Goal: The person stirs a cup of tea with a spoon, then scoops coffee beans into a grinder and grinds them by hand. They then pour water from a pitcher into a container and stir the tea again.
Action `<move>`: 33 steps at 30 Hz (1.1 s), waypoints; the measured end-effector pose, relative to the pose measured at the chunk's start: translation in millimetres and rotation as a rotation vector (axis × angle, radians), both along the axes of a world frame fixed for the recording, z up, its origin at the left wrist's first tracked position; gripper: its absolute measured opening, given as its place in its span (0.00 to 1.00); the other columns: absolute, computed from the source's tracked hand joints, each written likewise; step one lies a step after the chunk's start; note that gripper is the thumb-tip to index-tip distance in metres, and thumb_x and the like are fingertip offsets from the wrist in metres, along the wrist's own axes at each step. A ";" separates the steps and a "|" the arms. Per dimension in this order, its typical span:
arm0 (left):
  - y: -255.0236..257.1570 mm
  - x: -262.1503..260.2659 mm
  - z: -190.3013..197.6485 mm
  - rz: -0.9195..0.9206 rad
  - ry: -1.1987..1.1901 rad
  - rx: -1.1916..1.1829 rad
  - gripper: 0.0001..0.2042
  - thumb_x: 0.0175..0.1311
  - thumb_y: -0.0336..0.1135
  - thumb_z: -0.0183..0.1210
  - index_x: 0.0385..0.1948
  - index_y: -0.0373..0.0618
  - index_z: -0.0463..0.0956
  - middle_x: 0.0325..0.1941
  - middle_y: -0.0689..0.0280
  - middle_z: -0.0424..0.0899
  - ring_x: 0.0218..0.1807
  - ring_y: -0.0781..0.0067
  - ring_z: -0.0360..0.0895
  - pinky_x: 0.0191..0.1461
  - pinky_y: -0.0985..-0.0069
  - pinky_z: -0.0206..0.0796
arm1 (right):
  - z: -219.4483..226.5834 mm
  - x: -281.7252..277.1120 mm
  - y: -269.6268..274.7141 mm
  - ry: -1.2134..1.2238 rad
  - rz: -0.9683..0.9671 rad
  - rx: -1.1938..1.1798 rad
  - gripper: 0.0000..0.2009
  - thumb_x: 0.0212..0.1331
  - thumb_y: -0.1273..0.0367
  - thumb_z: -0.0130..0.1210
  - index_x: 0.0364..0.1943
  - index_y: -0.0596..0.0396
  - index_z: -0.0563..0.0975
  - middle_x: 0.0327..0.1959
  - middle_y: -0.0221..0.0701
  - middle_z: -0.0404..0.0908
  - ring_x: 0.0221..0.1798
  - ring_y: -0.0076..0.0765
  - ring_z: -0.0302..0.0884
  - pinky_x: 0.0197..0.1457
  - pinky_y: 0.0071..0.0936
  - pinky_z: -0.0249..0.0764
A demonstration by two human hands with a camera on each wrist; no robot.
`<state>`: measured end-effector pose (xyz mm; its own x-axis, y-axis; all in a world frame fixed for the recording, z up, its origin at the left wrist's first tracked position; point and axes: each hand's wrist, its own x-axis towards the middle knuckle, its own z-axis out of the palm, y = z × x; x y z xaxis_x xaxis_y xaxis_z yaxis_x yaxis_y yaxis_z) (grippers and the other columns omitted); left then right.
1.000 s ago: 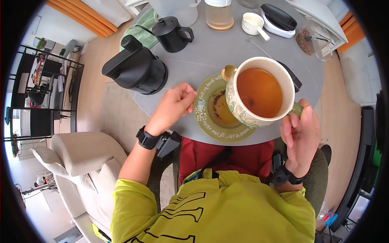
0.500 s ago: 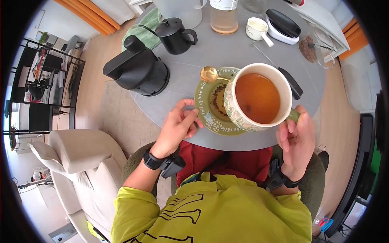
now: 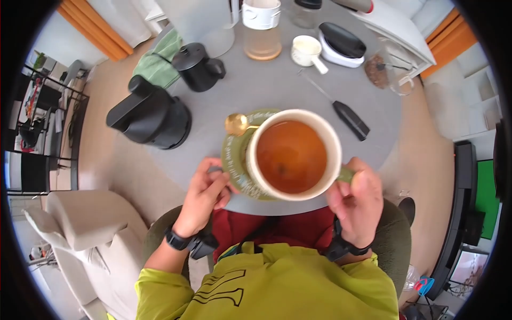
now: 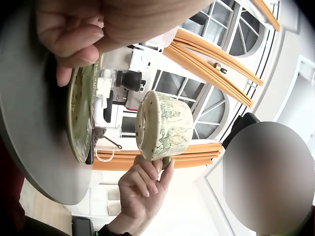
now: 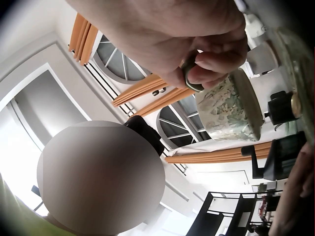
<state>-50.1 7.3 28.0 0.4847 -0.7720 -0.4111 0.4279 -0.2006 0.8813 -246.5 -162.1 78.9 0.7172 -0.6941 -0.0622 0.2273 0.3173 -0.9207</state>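
My right hand (image 3: 358,201) grips the green handle (image 3: 345,174) of a large cream teacup (image 4: 170,125) with a green floral pattern. The cup is raised above the saucer, and amber tea (image 3: 292,157) fills much of it. Beneath lies a green saucer (image 3: 233,158) with white lettering, partly hidden by the cup in the head view. My left hand (image 3: 201,196) pinches the saucer's left rim between thumb and fingers. A gold spoon (image 3: 236,124) rests across the saucer, its bowl jutting past the far left rim.
On the grey round table (image 3: 213,122) stand a black kettle-like appliance (image 3: 152,117), a black gooseneck pot (image 3: 197,68), a green cloth (image 3: 157,61) and a white-topped jar (image 3: 262,32). A black-handled whisk (image 3: 352,120) lies right of the cup; a small white handled cup (image 3: 307,50) sits behind.
The cup has come nearer my body and left in the head view, looking larger. The left hand stays at the saucer's rim. The head view has shifted, so the whisk's handle shows fully.
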 end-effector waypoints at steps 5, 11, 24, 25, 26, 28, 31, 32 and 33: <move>5.5 -0.9 2.7 0.008 0.014 0.026 0.07 0.69 0.26 0.45 0.47 0.42 0.62 0.26 0.61 0.78 0.15 0.85 0.62 0.17 0.87 0.50 | 0.9 0.1 -1.1 -0.035 0.086 -0.003 0.19 0.66 0.56 0.49 0.32 0.62 0.74 0.17 0.27 0.70 0.13 0.15 0.58 0.16 0.13 0.51; 15.7 -0.5 3.9 -0.055 -0.036 0.049 0.15 0.71 0.30 0.46 0.58 0.43 0.59 0.26 0.64 0.79 0.16 0.86 0.62 0.20 0.87 0.54 | -3.7 4.9 5.5 0.001 -0.016 -0.021 0.24 0.63 0.51 0.53 0.25 0.60 0.69 0.14 0.26 0.67 0.11 0.15 0.57 0.13 0.12 0.48; 28.9 14.4 0.6 -0.118 0.049 -0.037 0.14 0.71 0.28 0.44 0.57 0.42 0.65 0.31 0.62 0.79 0.17 0.88 0.57 0.20 0.89 0.49 | -4.8 9.4 0.8 -0.003 -0.061 -0.005 0.22 0.65 0.53 0.50 0.22 0.54 0.63 0.15 0.30 0.66 0.11 0.16 0.55 0.13 0.14 0.49; 29.7 16.5 2.0 -0.151 0.069 -0.054 0.14 0.71 0.28 0.44 0.57 0.42 0.65 0.31 0.62 0.79 0.17 0.88 0.57 0.20 0.89 0.49 | -5.0 6.8 1.6 -0.010 -0.062 0.006 0.21 0.64 0.54 0.51 0.22 0.54 0.63 0.15 0.30 0.67 0.11 0.16 0.55 0.14 0.14 0.48; 30.3 18.0 3.5 -0.125 0.071 -0.035 0.14 0.71 0.27 0.44 0.57 0.41 0.65 0.31 0.63 0.79 0.17 0.89 0.57 0.20 0.89 0.49 | -3.9 3.8 2.1 0.011 -0.074 0.038 0.21 0.64 0.55 0.51 0.21 0.54 0.63 0.16 0.30 0.67 0.11 0.16 0.55 0.14 0.14 0.47; 30.2 18.8 6.0 -0.095 0.072 -0.007 0.15 0.71 0.27 0.45 0.58 0.41 0.64 0.30 0.65 0.78 0.17 0.90 0.56 0.20 0.89 0.49 | -6.2 0.2 1.5 0.006 -0.059 0.004 0.21 0.64 0.55 0.51 0.22 0.56 0.65 0.16 0.30 0.69 0.11 0.15 0.55 0.14 0.13 0.47; 28.8 18.0 8.3 -0.077 0.065 0.009 0.16 0.71 0.27 0.45 0.58 0.41 0.64 0.29 0.66 0.77 0.17 0.90 0.55 0.20 0.89 0.48 | -6.7 -5.5 -0.2 0.020 -0.036 0.000 0.21 0.64 0.55 0.51 0.23 0.58 0.67 0.17 0.29 0.69 0.12 0.15 0.56 0.14 0.13 0.47; 27.6 17.7 9.8 -0.069 0.059 0.032 0.16 0.70 0.27 0.46 0.59 0.42 0.63 0.26 0.68 0.74 0.18 0.90 0.56 0.21 0.89 0.48 | -5.7 -5.2 -0.3 0.030 -0.025 -0.004 0.20 0.63 0.56 0.52 0.23 0.58 0.67 0.17 0.29 0.69 0.12 0.14 0.56 0.14 0.12 0.47; 26.7 17.5 9.5 -0.072 0.057 0.034 0.16 0.70 0.27 0.46 0.59 0.42 0.63 0.26 0.68 0.74 0.18 0.90 0.56 0.21 0.89 0.48 | -5.1 -4.6 0.3 0.038 -0.008 -0.004 0.20 0.63 0.56 0.52 0.23 0.58 0.67 0.17 0.28 0.69 0.12 0.14 0.56 0.14 0.12 0.48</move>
<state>-32.5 34.1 37.5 0.4038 -0.7891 -0.4629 0.4608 -0.2617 0.8481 -251.1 -161.8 73.8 0.7085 -0.7003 -0.0870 0.1945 0.3122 -0.9299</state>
